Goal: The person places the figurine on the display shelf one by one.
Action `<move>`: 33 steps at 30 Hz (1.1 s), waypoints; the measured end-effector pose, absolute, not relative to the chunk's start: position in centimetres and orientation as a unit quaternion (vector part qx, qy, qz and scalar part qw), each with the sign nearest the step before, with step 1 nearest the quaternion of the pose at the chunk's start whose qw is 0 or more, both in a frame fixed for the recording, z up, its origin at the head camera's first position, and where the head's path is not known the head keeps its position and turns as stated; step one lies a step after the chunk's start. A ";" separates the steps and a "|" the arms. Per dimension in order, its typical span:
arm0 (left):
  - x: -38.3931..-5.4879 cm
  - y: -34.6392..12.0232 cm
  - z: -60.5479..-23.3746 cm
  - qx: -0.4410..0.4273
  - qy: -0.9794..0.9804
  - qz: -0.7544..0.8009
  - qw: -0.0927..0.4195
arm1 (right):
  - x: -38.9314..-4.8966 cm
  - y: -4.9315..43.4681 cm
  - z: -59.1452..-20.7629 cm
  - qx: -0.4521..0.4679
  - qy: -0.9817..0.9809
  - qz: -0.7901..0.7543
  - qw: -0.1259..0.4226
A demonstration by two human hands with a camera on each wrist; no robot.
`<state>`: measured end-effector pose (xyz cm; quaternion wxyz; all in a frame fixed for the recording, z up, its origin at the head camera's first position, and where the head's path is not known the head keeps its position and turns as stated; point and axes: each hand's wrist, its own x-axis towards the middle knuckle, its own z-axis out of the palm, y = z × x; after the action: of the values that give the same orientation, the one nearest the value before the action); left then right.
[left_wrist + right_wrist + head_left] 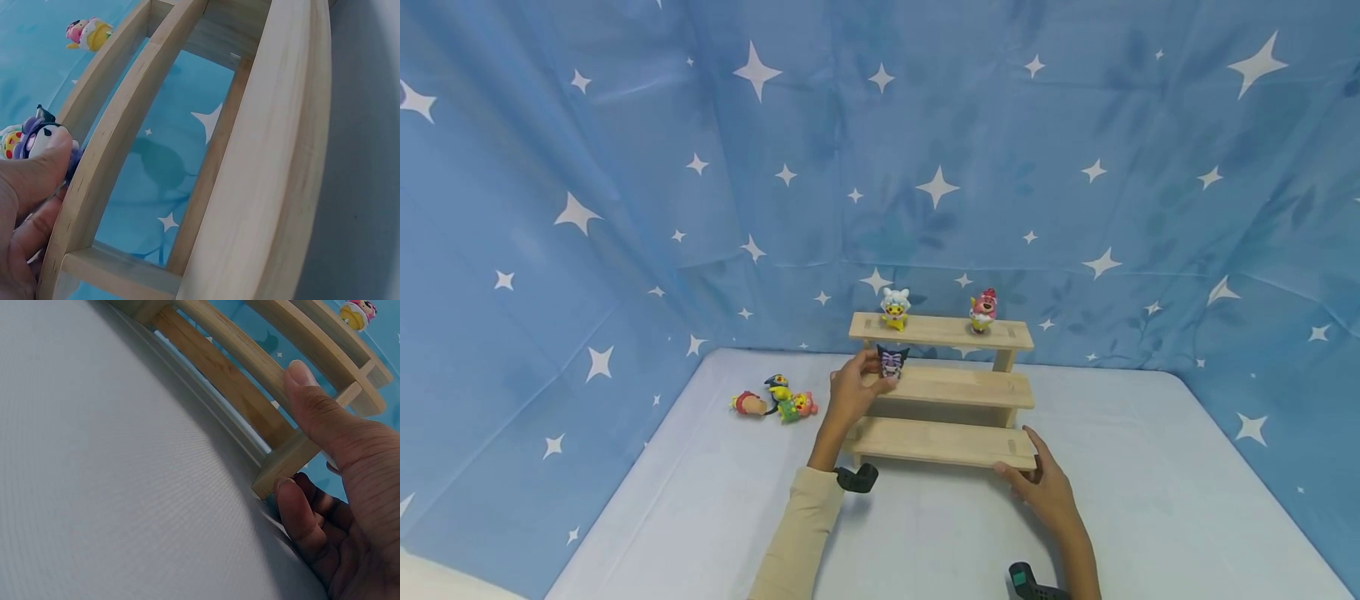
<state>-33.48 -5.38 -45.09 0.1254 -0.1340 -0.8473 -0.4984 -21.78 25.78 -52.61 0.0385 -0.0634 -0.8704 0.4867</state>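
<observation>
A black-and-purple figurine [892, 363] with pointed ears stands upright at the left end of the middle step of a three-tier wooden display stand [943, 440]. My left hand [850, 392] pinches this figurine [44, 139], thumb in front; in the left wrist view the fingers overlap the step's edge. At the stand's lower right corner, my right hand [1047, 490] grips the end of the bottom step. The right wrist view has its thumb [303, 378] lying on the front edge and the other fingers curled by the corner.
On the top step stand a white-and-yellow figurine [895, 309] at left and a pink one [982, 312] at right. Several colourful figurines [788, 405] lie clustered on the white table [700, 500], left of the stand. A blue starry curtain [820, 167] hangs behind.
</observation>
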 end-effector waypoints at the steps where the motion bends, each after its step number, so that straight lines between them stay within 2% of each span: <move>1: -33.5 -5.4 -45.1 -0.138 -0.846 -0.501 0.124 | -21.8 25.8 -52.6 -0.064 -0.870 0.488 0.038; 9: -33.3 -6.1 -45.5 -0.165 -0.809 -0.556 0.101 | -21.8 25.8 -52.6 -0.066 -0.872 0.484 0.034; 33: -33.3 -5.7 -45.4 -0.138 -0.835 -0.516 0.133 | -21.6 25.7 -52.2 -0.068 -0.869 0.488 0.037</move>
<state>-33.33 -5.70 -45.37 0.1325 -0.1383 -0.8351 -0.5156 -21.63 25.66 -52.24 0.0372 -0.0680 -0.8694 0.4881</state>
